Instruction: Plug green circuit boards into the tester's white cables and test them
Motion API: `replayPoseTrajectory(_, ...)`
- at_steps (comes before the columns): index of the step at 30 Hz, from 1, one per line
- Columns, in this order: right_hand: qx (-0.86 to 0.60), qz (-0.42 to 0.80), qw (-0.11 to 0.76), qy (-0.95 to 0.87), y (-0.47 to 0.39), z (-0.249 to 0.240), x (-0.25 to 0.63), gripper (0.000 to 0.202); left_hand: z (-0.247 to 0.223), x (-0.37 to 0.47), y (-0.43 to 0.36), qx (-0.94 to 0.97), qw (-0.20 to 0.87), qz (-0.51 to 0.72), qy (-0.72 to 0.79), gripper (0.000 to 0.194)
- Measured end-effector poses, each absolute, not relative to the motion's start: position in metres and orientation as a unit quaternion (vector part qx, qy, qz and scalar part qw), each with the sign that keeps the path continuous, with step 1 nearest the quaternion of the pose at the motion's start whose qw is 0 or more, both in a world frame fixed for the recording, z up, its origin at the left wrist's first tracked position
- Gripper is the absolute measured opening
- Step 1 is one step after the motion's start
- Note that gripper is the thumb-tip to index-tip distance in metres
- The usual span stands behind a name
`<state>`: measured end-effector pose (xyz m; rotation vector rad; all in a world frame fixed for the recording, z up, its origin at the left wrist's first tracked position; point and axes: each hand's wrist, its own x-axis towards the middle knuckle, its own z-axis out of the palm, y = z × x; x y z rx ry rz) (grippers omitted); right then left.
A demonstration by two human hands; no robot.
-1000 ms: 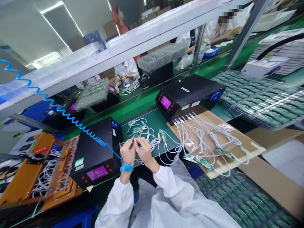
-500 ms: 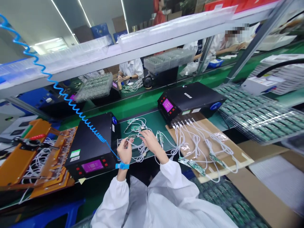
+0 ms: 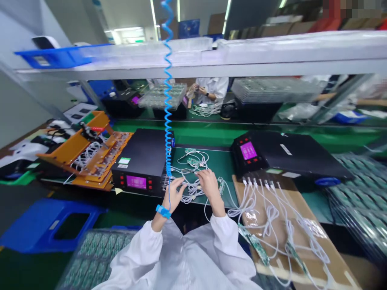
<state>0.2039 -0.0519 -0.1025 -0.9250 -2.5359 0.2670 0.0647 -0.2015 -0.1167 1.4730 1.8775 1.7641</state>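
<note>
Beside the left black tester box, my left hand (image 3: 174, 193) has its thumb and forefinger apart, with no item visible between them. It wears a blue wrist strap (image 3: 163, 211) joined to a coiled blue cord (image 3: 168, 121). My right hand (image 3: 209, 185) pinches at the end of a small green circuit board (image 3: 188, 171); its fingers cover what exactly is gripped. Another green circuit board (image 3: 194, 162) lies just behind, among looped white cables (image 3: 193, 188) on the green mat. A further circuit board (image 3: 221, 185) rests right of my right hand.
Black tester boxes with lit screens stand left (image 3: 142, 155) and right (image 3: 287, 155). White cables run from the right one over a brown cardboard sheet (image 3: 305, 209). An orange fixture (image 3: 87, 149) is far left. A shelf (image 3: 193, 72) crosses above; a co-worker (image 3: 213, 88) sits beyond.
The view has swung left, so the bench appears further right. My left hand's fingertips have come away from the small circuit board and parted. My right hand stays near that board.
</note>
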Motion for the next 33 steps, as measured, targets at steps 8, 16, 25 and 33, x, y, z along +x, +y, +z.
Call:
replayPoseTrajectory(8, -0.410, 0.084, 0.129, -0.899, -0.052, -0.104, 0.183, 0.029, -0.121, 0.074, -0.281, 0.356, -0.102, 0.541, 0.755, 0.045)
replayPoseTrajectory(16, -0.380, 0.068, 0.169, -0.907, -0.042, -0.122, 0.180, 0.027, -0.116, 0.066, -0.283, 0.269, 0.057, 0.604, 0.748, 0.076)
replayPoseTrajectory(25, -0.345, 0.131, 0.220, -0.903, -0.063, -0.109, 0.207, 0.044, -0.102, 0.105, -0.288, 0.326, 0.157, 0.665, 0.653, 0.043)
replayPoseTrajectory(33, -0.392, 0.328, 0.224, -0.830, -0.152, -0.122, 0.323, 0.058, -0.106, 0.158, -0.276, 0.403, 0.425, 0.601, 0.544, 0.036)
